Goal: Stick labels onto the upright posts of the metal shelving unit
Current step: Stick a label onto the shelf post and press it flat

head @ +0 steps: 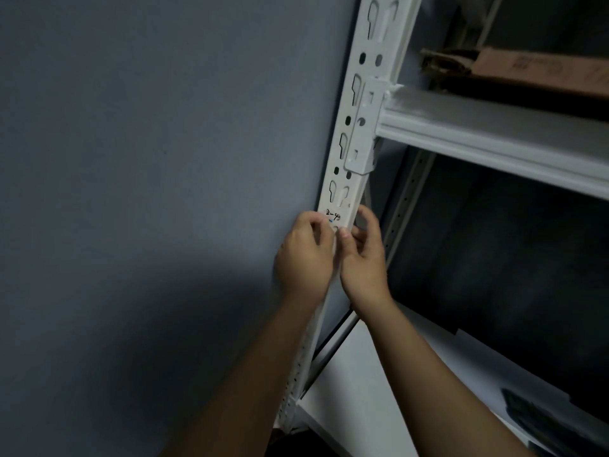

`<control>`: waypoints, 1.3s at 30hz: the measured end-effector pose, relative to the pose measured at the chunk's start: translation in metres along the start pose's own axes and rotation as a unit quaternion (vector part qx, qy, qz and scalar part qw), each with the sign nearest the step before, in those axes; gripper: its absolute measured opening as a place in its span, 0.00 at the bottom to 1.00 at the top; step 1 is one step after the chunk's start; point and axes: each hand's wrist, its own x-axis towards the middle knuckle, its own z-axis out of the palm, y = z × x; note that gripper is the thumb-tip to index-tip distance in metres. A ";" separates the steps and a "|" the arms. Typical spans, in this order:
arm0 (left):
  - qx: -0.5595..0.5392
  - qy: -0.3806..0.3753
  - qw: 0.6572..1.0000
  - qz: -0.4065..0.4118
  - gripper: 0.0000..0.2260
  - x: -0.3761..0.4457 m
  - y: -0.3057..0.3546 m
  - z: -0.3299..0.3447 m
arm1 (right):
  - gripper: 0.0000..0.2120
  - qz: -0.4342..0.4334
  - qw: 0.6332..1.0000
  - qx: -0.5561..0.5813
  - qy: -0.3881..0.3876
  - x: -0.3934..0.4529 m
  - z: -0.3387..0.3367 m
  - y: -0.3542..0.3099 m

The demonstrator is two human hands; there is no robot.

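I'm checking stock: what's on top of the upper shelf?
On the upper shelf lies a flat brown cardboard box, with torn cardboard at its left end. The shelf's back is dark; anything there cannot be seen.

Both forearms reach up and forward from lower frame, bare, converging toward the hands. Left hand (304, 258): fingers curled inward, fingertips bunched at the top, back of hand facing the camera. Right hand (362, 255): just beside the left, thumb extended upward-left, remaining fingers curled, index arched above.
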 end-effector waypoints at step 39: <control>-0.145 -0.047 0.985 0.077 0.15 0.012 -0.041 0.003 | 0.17 -0.086 0.988 0.033 0.121 0.010 0.029 0.018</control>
